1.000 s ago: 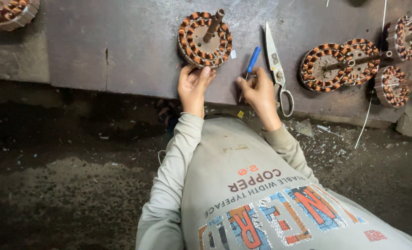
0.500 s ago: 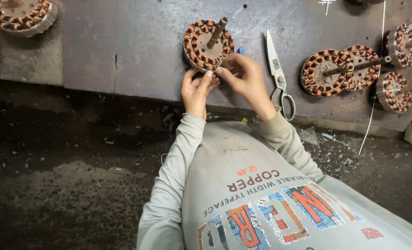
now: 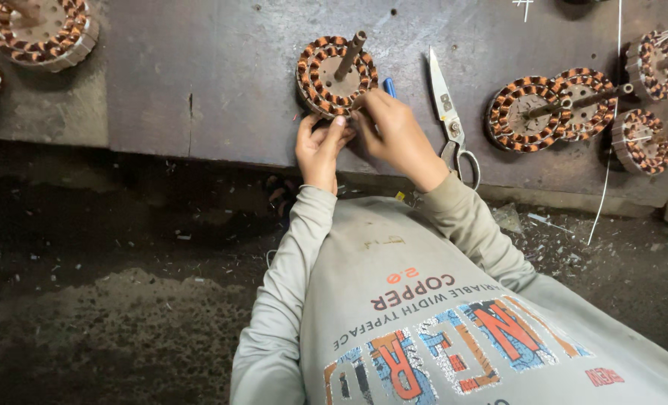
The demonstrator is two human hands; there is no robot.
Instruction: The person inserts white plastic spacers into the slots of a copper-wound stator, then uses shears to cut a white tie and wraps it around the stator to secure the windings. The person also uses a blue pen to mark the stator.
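Copper-wound stator [image 3: 336, 75] on the dark metal bench [image 3: 199, 90], shaft pointing up and tilted right. Left hand [image 3: 320, 146] at its near rim, fingertips pinching something small there (too fine to make out). Right hand [image 3: 395, 135] meeting it from the right, fingers curled, touching the same edge. Blue pen [image 3: 389, 88] just behind the right hand; scissors [image 3: 450, 112] lying near. More wound stators [image 3: 548, 112] farther right.

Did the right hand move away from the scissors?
Yes. The right hand went left, away from the scissors, and up to the copper coil ring, where it now meets the left hand.
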